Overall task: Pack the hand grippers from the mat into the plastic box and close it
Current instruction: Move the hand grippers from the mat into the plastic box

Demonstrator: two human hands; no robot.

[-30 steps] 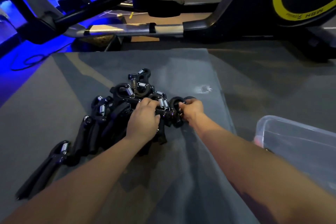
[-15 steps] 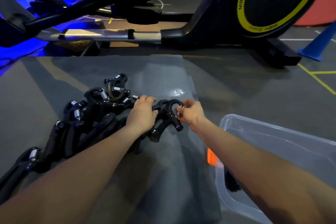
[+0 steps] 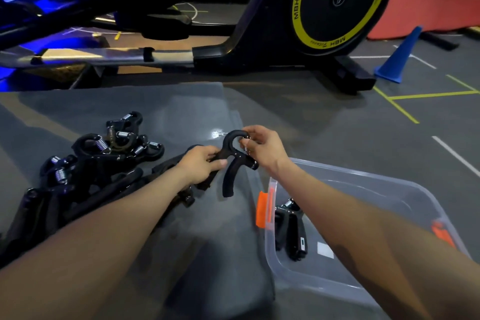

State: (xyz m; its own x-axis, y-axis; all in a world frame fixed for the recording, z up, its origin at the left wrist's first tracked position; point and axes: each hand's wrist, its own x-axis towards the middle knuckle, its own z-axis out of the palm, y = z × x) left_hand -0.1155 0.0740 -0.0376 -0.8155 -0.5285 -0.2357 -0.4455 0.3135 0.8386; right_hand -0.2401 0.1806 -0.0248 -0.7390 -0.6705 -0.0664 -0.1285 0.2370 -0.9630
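Lifted gripper [image 3: 235, 161] — seemingly both hands [image 3: 200, 163] holding.

One black gripper [image 3: 235, 161] is held above the mat's [image 3: 181, 112] right edge. A pile [image 3: 91, 163] lies left. The open clear box [image 3: 389, 215], beside the mat, contains grippers [image 3: 292, 228].

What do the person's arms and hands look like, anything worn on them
Both forearms are bare up to the frame's edge, with no sleeve in view. The left hand and the right hand wear no gloves, and no watch, ring or wristband shows. The right forearm bears a darker patch, too blurred to identify.
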